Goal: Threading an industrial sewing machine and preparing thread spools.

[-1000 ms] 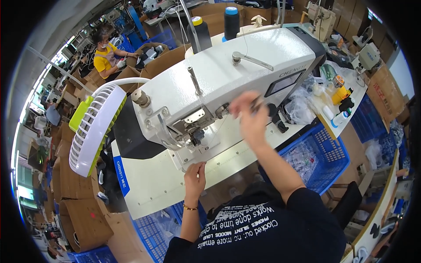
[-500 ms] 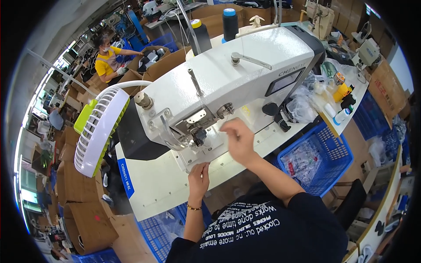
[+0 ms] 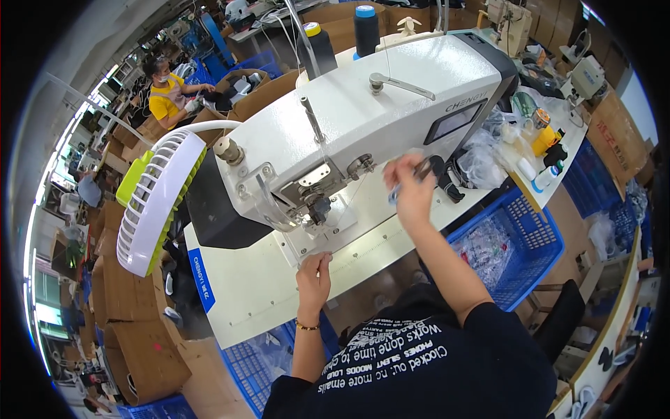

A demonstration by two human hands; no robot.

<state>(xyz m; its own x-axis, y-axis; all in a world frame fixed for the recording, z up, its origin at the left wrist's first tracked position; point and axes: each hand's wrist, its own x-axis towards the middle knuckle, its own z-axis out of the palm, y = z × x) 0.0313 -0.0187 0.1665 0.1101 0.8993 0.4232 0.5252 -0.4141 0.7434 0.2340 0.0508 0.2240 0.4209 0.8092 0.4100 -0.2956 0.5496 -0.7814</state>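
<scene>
Garment workshop: industrial sewing machine point(image 3: 363, 133), thread cones point(image 3: 366, 29), cardboard boxes point(image 3: 139, 335), blue crates point(image 3: 516, 244).

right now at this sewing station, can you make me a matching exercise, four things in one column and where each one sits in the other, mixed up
Things:
1. left hand
2. right hand
3. white fan
4. blue crate

Places:
A. lifted in front of the sewing machine, pinching something small and dark
B. clipped up at the machine's left end
C. resting on the front edge of the white table, below the needle
D. beside the table on the person's right, holding clear bags

Pairs: 1-C, 2-A, 3-B, 4-D
</scene>
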